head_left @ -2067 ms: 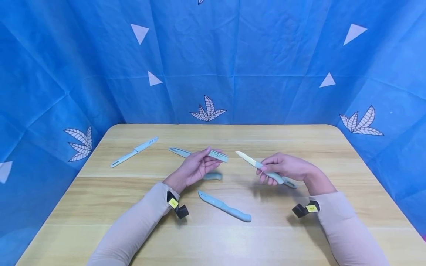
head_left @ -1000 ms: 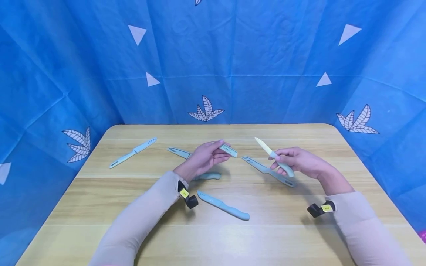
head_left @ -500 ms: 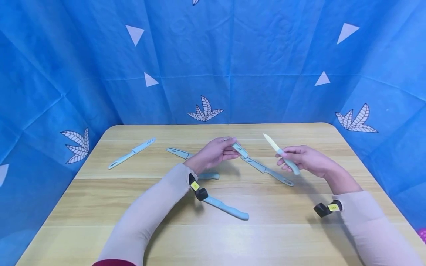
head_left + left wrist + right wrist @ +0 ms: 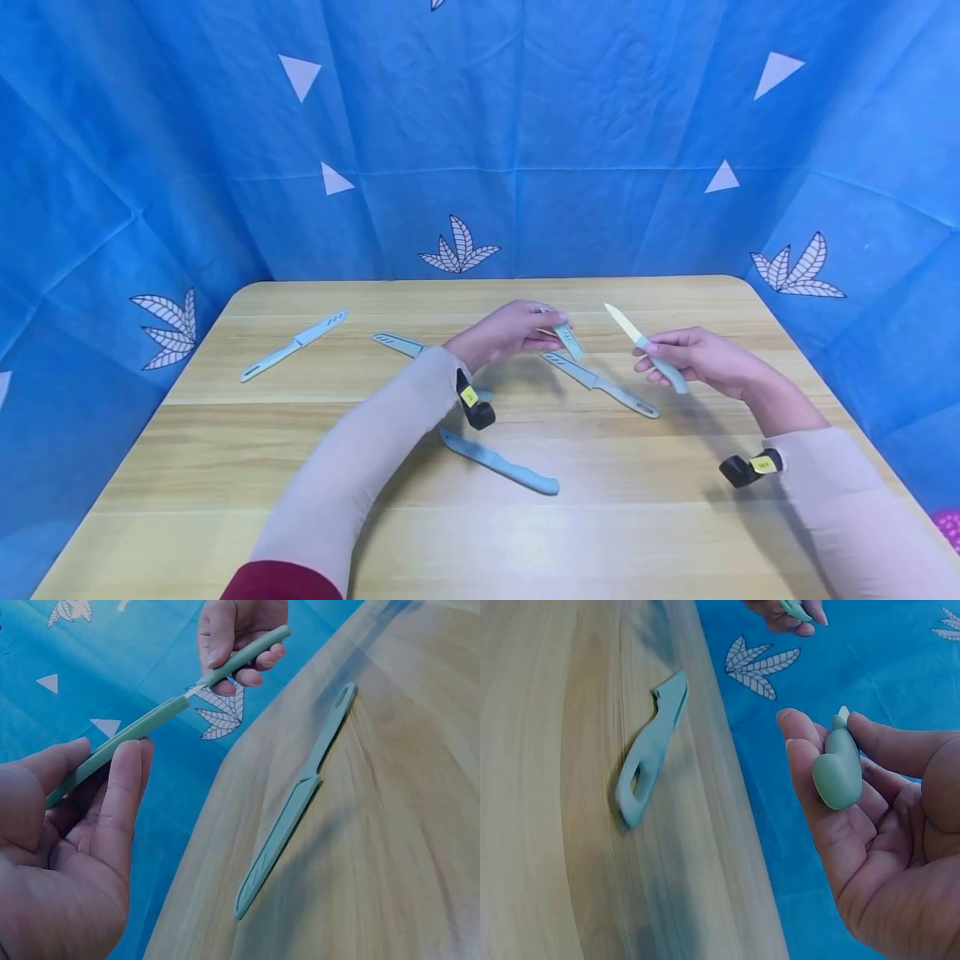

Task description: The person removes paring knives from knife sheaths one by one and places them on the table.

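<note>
Pinched in the right hand (image 4: 701, 354): slim knife (image 4: 636, 335), pale pointed blade, smooth curved green handle. Gripped between thumb and fingers of the left hand (image 4: 517, 329): slotted, grooved sheath (image 4: 569, 340), near the blade tip but apart. Below, between both hands: sheathed knife (image 4: 600, 385), hole-ended handle, flat on wood-grained table (image 4: 637, 533). Beyond both hands, straight far edge, rounded corners; nearer than the right hand, broad room.

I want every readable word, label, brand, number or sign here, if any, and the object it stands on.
Nothing can be read.
Yellow label on the black device at the pale left sleeve: too small and blurred.
Second yellow label on the second black device at the right sleeve: likewise.
Pale green knife in the right hand, slotted pale green sheath in the left hand: none readable.
</note>
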Demonstrator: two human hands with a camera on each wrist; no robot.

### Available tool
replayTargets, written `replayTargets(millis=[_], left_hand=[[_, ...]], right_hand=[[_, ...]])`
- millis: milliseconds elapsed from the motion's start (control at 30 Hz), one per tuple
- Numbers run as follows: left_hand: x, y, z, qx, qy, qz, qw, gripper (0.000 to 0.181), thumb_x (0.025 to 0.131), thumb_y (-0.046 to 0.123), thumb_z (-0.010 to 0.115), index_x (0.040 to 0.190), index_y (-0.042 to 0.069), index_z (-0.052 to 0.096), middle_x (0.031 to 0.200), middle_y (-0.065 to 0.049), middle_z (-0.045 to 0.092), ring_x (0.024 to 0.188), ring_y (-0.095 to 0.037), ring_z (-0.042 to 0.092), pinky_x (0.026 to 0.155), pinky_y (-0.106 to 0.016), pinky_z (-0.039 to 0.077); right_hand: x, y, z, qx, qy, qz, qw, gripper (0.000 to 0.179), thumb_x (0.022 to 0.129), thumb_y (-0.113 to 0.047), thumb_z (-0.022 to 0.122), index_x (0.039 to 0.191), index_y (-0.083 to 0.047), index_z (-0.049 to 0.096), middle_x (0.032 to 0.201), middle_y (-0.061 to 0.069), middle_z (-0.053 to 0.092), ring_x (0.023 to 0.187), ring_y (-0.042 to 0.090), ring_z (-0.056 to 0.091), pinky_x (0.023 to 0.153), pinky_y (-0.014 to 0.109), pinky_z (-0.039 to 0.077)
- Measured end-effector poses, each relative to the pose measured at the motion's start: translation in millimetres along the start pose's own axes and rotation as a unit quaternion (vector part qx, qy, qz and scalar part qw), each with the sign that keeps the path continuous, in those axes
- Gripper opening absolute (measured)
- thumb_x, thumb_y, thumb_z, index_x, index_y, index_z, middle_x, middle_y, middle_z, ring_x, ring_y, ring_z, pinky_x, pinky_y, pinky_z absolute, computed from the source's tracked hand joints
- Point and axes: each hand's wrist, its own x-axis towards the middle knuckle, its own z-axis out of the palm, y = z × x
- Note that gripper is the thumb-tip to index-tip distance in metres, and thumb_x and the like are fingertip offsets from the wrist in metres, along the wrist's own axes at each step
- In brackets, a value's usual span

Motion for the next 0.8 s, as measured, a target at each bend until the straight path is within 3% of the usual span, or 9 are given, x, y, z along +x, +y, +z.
replayTargets(millis=[200,533,800], left_hand=[[13.0,3.0,6.3,0.015,-0.007,-0.008,0.9998,0.026,0.097,0.016,0.064,0.114,-0.004,0.065,0.106,-0.020,0.068,0.096,-0.028,0.069,0.094,-0.038,0.054],[30.4,2.0,18.7,0.006,-0.028,0.000,0.9996,0.024,0.096,0.015,0.064,0.110,-0.005,0.066,0.101,-0.018,0.069,0.094,-0.028,0.069,0.102,-0.045,0.048],[47.5,-1.9,30.5,-0.019,-0.023,-0.005,0.9995,0.020,0.094,0.013,0.066,0.104,-0.005,0.067,0.098,-0.019,0.070,0.087,-0.026,0.070,0.087,-0.035,0.058]], right_hand=[[-3.4,3.6,-6.9,-0.003,0.007,0.004,1.0000,0.051,0.103,-0.024,0.052,0.135,0.016,0.042,0.112,0.019,0.066,0.092,0.022,0.067,0.084,0.038,0.059],[-2.6,16.5,-16.9,0.005,0.018,0.025,0.9995,0.051,0.102,-0.023,0.054,0.134,0.015,0.042,0.111,0.018,0.066,0.091,0.023,0.067,0.082,0.038,0.059],[-4.7,23.1,-25.8,0.018,0.036,0.034,0.9986,0.053,0.102,-0.023,0.054,0.134,0.017,0.040,0.112,0.019,0.067,0.090,0.022,0.068,0.083,0.038,0.059]])
